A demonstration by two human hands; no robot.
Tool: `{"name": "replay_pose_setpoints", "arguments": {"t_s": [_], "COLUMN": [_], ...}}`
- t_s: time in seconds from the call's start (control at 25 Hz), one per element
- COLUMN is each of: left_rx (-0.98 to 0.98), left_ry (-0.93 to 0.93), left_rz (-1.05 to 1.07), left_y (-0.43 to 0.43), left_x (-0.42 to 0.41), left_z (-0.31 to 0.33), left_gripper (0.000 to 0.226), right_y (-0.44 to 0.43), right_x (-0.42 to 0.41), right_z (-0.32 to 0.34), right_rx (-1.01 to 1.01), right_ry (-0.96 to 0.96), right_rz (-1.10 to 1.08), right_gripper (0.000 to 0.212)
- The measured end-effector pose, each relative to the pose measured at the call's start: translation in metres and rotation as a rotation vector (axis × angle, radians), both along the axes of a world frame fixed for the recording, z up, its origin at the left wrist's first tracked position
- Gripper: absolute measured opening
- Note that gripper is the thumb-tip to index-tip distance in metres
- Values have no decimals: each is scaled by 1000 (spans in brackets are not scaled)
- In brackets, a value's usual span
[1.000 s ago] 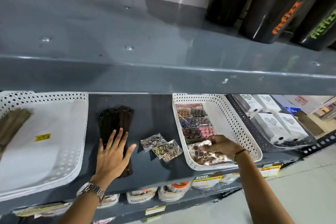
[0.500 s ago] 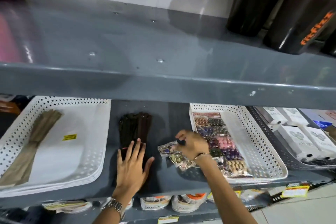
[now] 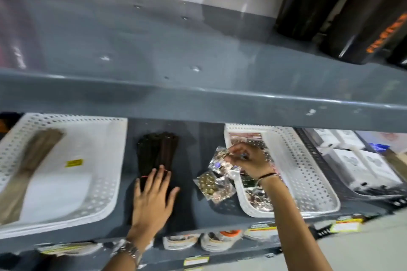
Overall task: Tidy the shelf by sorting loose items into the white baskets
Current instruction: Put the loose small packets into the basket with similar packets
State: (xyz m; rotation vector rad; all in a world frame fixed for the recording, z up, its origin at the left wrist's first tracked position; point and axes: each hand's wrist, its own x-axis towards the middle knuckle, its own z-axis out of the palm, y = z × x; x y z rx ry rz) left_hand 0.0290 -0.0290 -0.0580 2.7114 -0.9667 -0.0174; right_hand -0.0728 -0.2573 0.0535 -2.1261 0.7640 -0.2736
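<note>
Two packets were loose: one bead packet (image 3: 222, 160) was pinched by the right hand (image 3: 248, 160) beside the right basket (image 3: 308, 182), likely for drop-in; the left hand (image 3: 154, 196) was laid flat, fingers spread, on the dark bundle (image 3: 157, 149), gripping nothing.

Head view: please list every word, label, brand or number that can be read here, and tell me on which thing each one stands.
Nothing here reads clearly.
Orange lettering on the black bottle: blurred, not readable.
Yellow sticker in the left white basket: too small to read.
Price tags on the shelf edge: blurred.
White boxes at right: print too small.
Card in the right white basket: unreadable.
</note>
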Motion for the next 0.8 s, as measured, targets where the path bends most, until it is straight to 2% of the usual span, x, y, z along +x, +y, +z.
{"name": "replay_pose_setpoints", "arguments": {"t_s": [0.08, 0.16, 0.28, 0.4, 0.48, 0.56, 0.64, 0.68, 0.8], "left_rx": [-8, -2, 19, 27, 21, 36, 48, 42, 7], "left_ry": [4, 7, -14, -67, -78, -53, -12, -5, -10], "left_rz": [-10, -9, 16, -53, -137, -175, -171, -165, -149], "left_y": [-1, -2, -3, -2, -3, -3, -3, -4, -3], "left_x": [1, 0, -2, -10, -22, -34, -38, -39, -37], "left_z": [-5, -10, -5, 6, 7, 6, 4, 4, 6], "left_gripper": [79, 79, 78, 70, 67, 69, 74, 76, 79], "right_y": [-43, -81, -102, -99, -90, -66, -25, -4, 43], "right_x": [-56, -104, -132, -128, -121, -100, -58, -34, 31], "right_z": [11, 8, -20, -36, -32, -19, -9, -9, -31], "right_rx": [42, 39, 78, 87, -144, -327, -314, -307, -398], "right_ry": [-112, 13, 305, 460, 524, 342, 122, 130, 462], "right_rz": [-205, -334, -262, -206, -212, -218, -75, 46, 293], "right_gripper": [24, 26, 29, 29, 31, 35, 35, 34, 41]}}
